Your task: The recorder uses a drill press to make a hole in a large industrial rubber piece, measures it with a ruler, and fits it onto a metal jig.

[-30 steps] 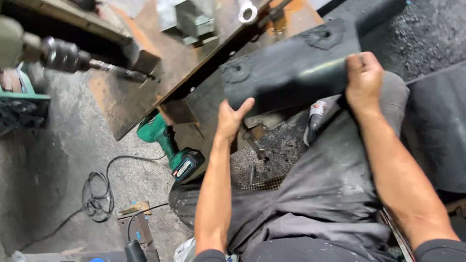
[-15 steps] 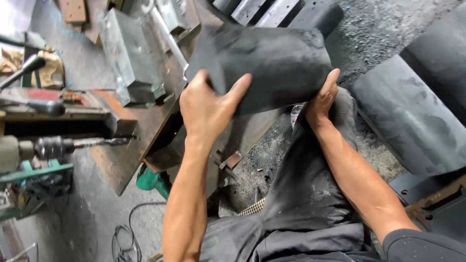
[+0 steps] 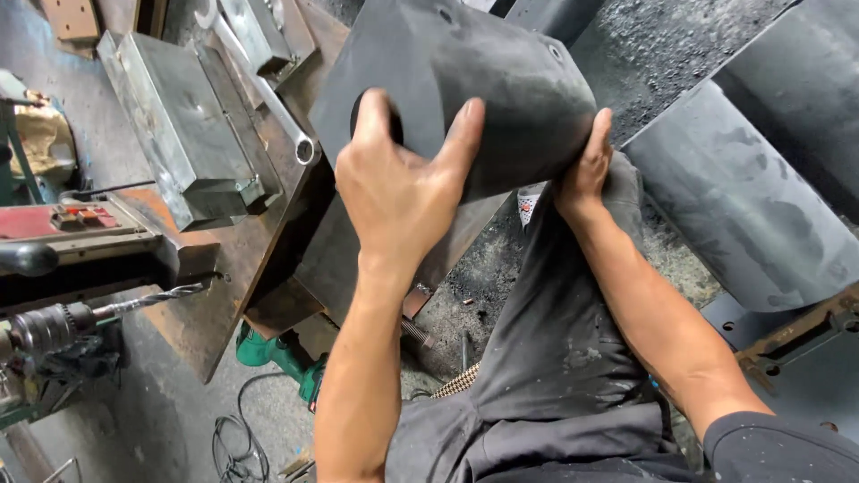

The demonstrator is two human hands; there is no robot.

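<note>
A curved dark steel plate [image 3: 501, 80], pierced with small holes near its edges, is held raised at the centre of the scene, above the lap, so that its convex face is turned toward the camera; its near edge is gripped from both sides, which keeps the bowed sheet from rocking. Similar curved plates [image 3: 743, 215] are seen lying at the right on gritty black ground, their far ends cut off by the frame. A rusty workbench [image 3: 259, 259] lies at the left, bearing a grey steel block [image 3: 179, 134] and a long spanner [image 3: 268, 98] kept within reach. A drill chuck with a twist bit [image 3: 98, 313] is aimed at the bench edge from the near left; its machine is cut off. A green power tool [image 3: 277, 353] is half hidden beneath the bench. The left hand [image 3: 403, 188] is closed on the plate's near edge, thumb and fingers spread over its face. The right hand [image 3: 586, 170] is clasped on the right edge, its fingers hidden behind the metal. The plate's far side cannot be made out.
</note>
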